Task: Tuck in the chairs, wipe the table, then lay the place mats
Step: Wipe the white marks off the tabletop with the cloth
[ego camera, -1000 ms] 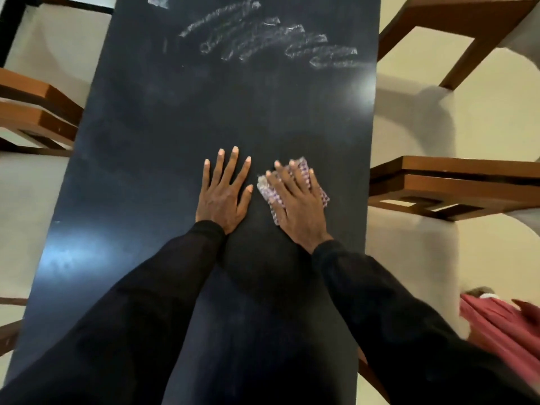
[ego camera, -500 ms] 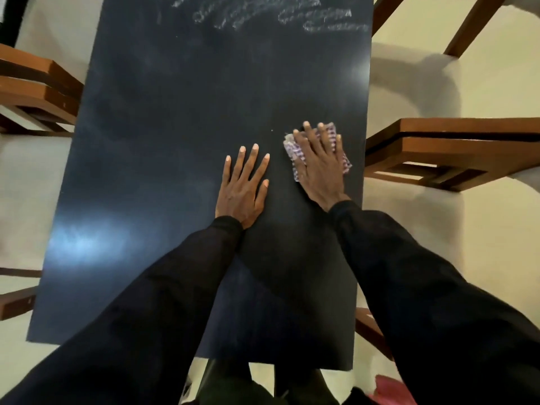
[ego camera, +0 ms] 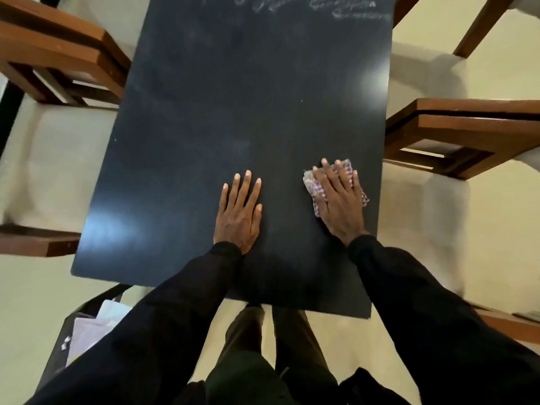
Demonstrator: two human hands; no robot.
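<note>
A dark matte table (ego camera: 228, 112) runs away from me, with wet wipe streaks (ego camera: 321, 5) at its far end. My right hand (ego camera: 339, 203) presses flat, fingers straight, on a checked cloth (ego camera: 312, 188) near the table's right edge. Flat on the bare tabletop beside it lies my left hand (ego camera: 239, 214), fingers spread. Wooden chairs with cream seats stand along both sides: one at the left (ego camera: 58, 62), one at the right (ego camera: 467, 133).
A further chair's frame (ego camera: 479, 27) shows at the top right, and chair parts (ego camera: 35, 241) jut in at the lower left. A dark box with pale folded sheets (ego camera: 87, 328) sits on the floor by my left leg. My legs stand at the table's near edge.
The cloth under my right hand has slid right toward the table's edge and back toward me. My left hand stayed flat on the table. My view has pulled back, so the near edge shows.
</note>
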